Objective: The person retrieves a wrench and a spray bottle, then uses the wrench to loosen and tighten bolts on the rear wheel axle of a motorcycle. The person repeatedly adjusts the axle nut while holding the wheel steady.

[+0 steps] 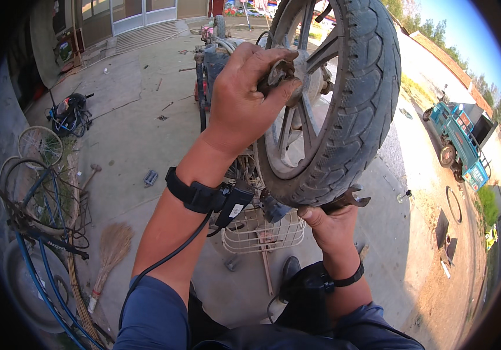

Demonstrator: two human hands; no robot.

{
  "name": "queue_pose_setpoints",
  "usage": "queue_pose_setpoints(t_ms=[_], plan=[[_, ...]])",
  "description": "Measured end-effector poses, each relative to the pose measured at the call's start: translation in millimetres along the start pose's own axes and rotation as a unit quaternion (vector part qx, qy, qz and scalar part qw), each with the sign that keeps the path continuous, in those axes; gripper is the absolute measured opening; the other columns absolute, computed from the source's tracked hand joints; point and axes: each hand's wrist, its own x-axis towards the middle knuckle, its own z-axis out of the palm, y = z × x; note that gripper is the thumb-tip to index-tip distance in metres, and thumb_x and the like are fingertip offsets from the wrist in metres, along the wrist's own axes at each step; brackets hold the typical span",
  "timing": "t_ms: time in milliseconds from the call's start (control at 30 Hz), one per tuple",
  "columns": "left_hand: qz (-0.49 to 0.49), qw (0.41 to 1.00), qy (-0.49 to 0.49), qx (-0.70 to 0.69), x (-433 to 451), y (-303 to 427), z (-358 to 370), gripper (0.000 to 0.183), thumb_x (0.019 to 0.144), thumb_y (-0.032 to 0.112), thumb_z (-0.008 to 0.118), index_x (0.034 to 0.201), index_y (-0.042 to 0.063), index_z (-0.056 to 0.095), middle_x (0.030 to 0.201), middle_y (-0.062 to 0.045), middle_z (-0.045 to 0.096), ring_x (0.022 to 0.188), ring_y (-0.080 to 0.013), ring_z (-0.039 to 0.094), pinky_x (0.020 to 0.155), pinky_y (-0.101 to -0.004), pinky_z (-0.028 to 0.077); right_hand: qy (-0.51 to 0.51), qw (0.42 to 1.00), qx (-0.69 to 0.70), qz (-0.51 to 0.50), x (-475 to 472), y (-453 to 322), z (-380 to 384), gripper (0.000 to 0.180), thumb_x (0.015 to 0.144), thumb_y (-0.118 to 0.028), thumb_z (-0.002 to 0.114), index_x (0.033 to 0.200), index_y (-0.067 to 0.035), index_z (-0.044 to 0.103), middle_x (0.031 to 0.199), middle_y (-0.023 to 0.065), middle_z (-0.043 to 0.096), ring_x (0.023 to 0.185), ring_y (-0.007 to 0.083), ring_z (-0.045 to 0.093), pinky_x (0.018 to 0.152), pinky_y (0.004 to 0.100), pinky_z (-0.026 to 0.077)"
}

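Observation:
A wheel with a worn black tyre [366, 92] and grey cast spokes [322, 54] stands raised before me. It belongs to an upturned two-wheeler whose wire basket [261, 238] is low, under the wheel. My left hand [241, 98] is at the hub's left side, thumb and fingers closed around a dirty metal part [280, 72] at the axle; whether that part is loose or attached cannot be told. Below the tyre, my right hand [335, 227] grips an open-end wrench [357, 199], its jaw pointing right. The thumb lies against or close to the tyre's underside.
Left on the concrete are a straw broom [112, 245], a hammer [90, 175], a small grey part [150, 178] and bicycle frames and wheels [42, 192] over a large basin [27, 288]. A teal cargo tricycle [460, 140] stands at right, with a loose tyre [454, 204] nearby.

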Motion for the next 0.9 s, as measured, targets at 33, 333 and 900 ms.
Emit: queue_pose_setpoints(t_ms=[33,333,900], plan=[[0.001,1.000,-0.017,0.015,-0.5,0.0,-1.8,0.025,0.079,0.002,0.076,0.102,0.003,0.067,0.088,-0.006,0.055,0.074,-0.0165,0.055,0.067,-0.0277,0.047,0.001,1.000,-0.018,-0.001,-0.3,0.2,-0.5,0.043,0.073,0.002,0.081,0.112,0.003,0.062,0.102,0.0105,0.071,0.091,0.0176,0.067,0.081,0.0317,0.054],[-0.006,0.998,-0.032,0.045,1.7,-2.9,-6.3,0.019,0.081,-0.003,0.075,0.098,-0.001,0.066,0.089,-0.002,0.056,0.077,-0.0077,0.058,0.068,-0.0215,0.047,0.011,1.000,-0.005,-0.011,0.8,-1.9,4.9,0.036,0.074,-0.001,0.082,0.106,0.003,0.066,0.099,0.0093,0.072,0.088,0.0171,0.067,0.080,0.0315,0.054],[-0.042,0.999,0.020,0.028,-1.9,-7.9,4.9,0.027,0.078,0.003,0.081,0.092,0.003,0.058,0.086,0.000,0.059,0.078,-0.0060,0.058,0.068,-0.0214,0.047,-0.008,0.998,-0.042,0.035,-4.3,6.1,-7.4,0.072,0.071,-0.024,0.090,0.128,0.001,0.054,0.119,0.0075,0.065,0.108,0.0184,0.061,0.097,0.0345,0.047]])
